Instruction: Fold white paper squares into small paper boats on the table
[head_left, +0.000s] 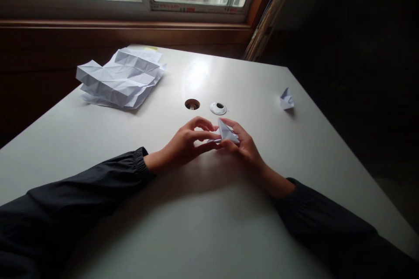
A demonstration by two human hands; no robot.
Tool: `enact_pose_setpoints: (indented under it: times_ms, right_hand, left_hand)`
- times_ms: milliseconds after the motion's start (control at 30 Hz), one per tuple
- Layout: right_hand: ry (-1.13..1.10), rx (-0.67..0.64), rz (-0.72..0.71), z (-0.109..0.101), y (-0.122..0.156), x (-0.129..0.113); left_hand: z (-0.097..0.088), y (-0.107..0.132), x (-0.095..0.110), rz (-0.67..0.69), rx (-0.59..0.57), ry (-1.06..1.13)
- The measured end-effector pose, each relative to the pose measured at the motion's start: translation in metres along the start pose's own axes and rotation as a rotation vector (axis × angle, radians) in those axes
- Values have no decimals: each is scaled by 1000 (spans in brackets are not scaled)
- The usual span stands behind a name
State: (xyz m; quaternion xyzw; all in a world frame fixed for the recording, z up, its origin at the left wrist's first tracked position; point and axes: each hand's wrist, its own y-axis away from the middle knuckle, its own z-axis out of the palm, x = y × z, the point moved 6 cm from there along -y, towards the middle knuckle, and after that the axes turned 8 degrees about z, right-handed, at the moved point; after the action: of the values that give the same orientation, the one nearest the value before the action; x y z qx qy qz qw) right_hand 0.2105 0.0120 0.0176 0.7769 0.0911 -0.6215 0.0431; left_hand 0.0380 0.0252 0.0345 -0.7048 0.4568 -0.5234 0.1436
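Fingertips of the left hand and the right hand pinch one small folded paper piece between them, just above the middle of the white table. Just beyond it lie one round hole and one loose round cap. A second small folded paper sits well apart, close to the right edge. Far left, one creased paper heap, possibly several sheets, overhangs the far edge. The near half of the table is bare except for the two dark sleeves.
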Motion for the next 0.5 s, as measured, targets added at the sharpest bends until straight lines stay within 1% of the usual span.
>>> enact_pose_setpoints:
  times_ms: [67,133,333,500]
  right_hand:
    - [-70,-49,16,2,-1,0]
    - [-117,-86,21,4,-2,-2]
    - [-120,-146,54,4,-5,-3]
    - [-197,-185,92,6,-7,0]
  left_hand:
    - [-1,0,3,44,23,-14]
    - [-3,-2,7,58,23,-31]
    - [-5,-6,12,-4,-51,-63]
    - [0,-1,6,4,-53,-106]
